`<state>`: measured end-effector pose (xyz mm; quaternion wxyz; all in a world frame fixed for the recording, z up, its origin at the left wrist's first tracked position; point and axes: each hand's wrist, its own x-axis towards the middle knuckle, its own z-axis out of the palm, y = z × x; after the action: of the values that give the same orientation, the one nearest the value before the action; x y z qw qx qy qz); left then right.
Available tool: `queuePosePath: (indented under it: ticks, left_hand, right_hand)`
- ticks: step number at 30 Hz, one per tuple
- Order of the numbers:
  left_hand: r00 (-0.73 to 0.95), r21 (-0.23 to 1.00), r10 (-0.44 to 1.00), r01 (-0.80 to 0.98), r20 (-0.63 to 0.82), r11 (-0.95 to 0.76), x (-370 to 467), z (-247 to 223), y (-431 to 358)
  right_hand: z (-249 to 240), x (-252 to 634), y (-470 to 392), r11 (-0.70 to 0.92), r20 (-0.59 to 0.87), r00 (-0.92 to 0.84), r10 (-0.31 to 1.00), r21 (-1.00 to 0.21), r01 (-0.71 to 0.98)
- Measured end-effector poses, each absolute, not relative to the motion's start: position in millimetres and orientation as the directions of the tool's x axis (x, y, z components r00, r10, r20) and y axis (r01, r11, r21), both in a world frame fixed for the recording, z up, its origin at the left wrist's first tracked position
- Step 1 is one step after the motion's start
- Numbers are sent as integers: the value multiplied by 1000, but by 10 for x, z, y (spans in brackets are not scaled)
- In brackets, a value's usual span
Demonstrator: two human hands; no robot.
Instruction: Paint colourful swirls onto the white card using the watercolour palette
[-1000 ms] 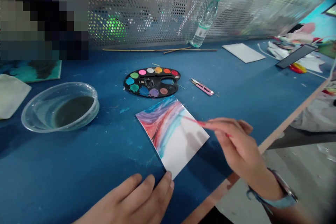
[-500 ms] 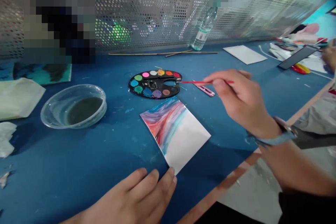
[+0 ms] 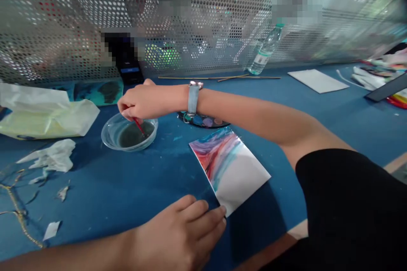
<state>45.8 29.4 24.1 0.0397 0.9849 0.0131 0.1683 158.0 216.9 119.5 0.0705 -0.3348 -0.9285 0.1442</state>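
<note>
My right hand reaches across to the left, closed around a red paintbrush. The brush's lower end dips into dark grey water inside a clear plastic bowl. My left hand holds the near corner of a small white canvas board with its fingertips; the thumb is hidden. Purple, red and turquoise streaks cover the board's upper left part, while the rest is white. Behind my right forearm, a black paint palette is mostly covered, with a few colour wells showing.
A tissue pack, crumpled tissue and gold wire lie at left. Against the perforated metal screen stand a phone and a water bottle. Thin sticks and a white board lie at the back.
My right hand has swung left from beside the palette to the bowl, carrying the paintbrush into the water. My left hand stays at the board's corner. The view has shifted left.
</note>
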Motion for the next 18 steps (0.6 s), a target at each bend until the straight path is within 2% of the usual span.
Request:
queuePosePath:
  ticks: [2,5,9,12,15,18]
  left_hand:
    - [944,95,45,14,328,-995,461,251,308]
    - [945,97,47,16,325,-995,458,257,302]
    - [941,90,46,16,335,-996,454,233,289]
    - [946,107,44,10,321,-994,453,215,292]
    - [945,124,37,-4,324,-992,446,214,292]
    - [948,127,30,-12,318,-992,433,229,293]
  right_hand:
    - [1205,1505,2159,737,6,-776,631,-319,596]
    - [1189,1520,2083,747,-55,-822,567,-386,541]
    - [1119,1629,2012,739,72,-771,632,-357,572]
    - [1071,1689,2005,760,88,-809,581,-415,501]
    - [1077,1751,2005,741,109,-776,621,-404,537]
    - [1139,1879,1992,694,200,-708,677,-492,525]
